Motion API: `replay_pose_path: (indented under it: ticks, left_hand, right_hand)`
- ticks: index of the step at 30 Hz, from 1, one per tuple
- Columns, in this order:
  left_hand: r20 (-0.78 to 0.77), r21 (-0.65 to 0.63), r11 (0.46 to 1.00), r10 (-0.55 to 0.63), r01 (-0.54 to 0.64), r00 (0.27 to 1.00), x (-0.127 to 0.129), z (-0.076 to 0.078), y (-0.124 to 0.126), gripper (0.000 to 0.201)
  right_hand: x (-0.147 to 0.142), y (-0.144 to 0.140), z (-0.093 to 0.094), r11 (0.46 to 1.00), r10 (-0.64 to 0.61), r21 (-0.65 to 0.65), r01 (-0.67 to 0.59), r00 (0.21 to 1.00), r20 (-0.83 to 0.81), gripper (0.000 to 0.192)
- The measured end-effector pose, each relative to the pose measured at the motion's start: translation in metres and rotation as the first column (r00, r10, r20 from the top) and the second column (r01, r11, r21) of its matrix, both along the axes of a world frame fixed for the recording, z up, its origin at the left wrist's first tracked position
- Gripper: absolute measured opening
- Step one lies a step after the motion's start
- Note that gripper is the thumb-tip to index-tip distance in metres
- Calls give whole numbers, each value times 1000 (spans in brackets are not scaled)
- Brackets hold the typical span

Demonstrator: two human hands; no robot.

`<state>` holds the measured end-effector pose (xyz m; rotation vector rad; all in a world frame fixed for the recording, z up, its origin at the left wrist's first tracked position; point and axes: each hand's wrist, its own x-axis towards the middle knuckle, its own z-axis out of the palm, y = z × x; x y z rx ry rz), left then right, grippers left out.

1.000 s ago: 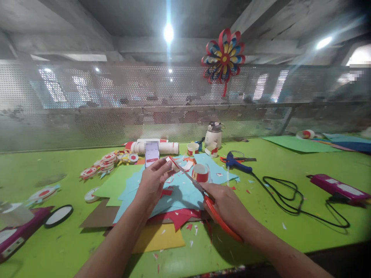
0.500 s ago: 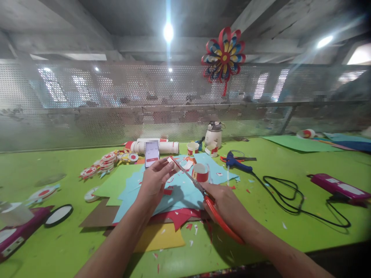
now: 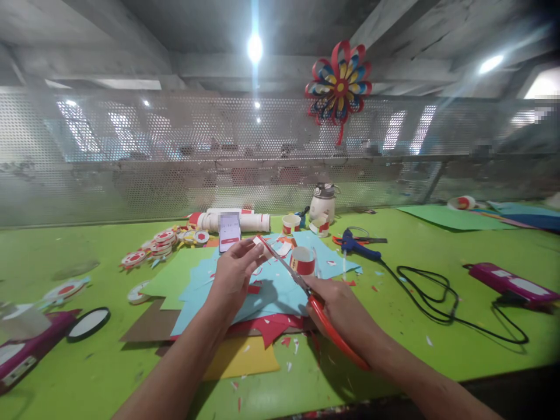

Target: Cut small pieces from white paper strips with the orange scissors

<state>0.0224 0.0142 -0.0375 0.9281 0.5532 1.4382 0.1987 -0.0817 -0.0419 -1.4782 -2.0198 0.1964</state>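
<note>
- The left hand (image 3: 234,274) pinches a small white-and-red paper piece (image 3: 261,244) between thumb and fingertips, raised above the pile of coloured paper sheets (image 3: 280,289) in the middle of the green tabletop (image 3: 415,326).
- The right hand (image 3: 339,306) is closed through the red handles of the scissors (image 3: 306,291); the blades point up and to the left from the pile, and their tips meet the paper piece just beside the left fingertips.
- Risk, as I judge it: the blade tips sit very close to the left thumb and forefinger, so a cut driven too deep could nick a finger.
- The piece is small and gripped only at one edge; it could twist or slip as the blades bite, leaving a crooked cut or dropping the piece among the scraps on the pile.
- Whether the blades are parted or closed at the tips is too fine to tell.
- The left forearm comes in low from below the pile, wrist bent so the palm faces away and the fingers curl forward.
- The right forearm comes in from the lower right of the pile, wrist fairly straight, in line with the scissors.
- A red-banded paper cup (image 3: 303,260) stands just behind the blades on the pile; a wide swing of the scissors could knock it.
- A glue gun (image 3: 356,245) lies to the right of the pile, well apart from both hands.
</note>
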Motion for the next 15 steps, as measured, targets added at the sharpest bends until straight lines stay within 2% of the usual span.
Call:
replay_pose_path:
  ticks: [7, 15]
  left_hand:
    - [-40, -68, 995, -70, 67, 997, -4, 9, -3, 29]
    - [-39, -99, 995, -22, 18, 999, -7, 12, -2, 28]
  right_hand:
    - [4, 1, -1, 1000, 4, 10, -4, 1000, 1, 32]
    - [7, 6, -4, 999, 36, 3, -36, 999, 17, 32]
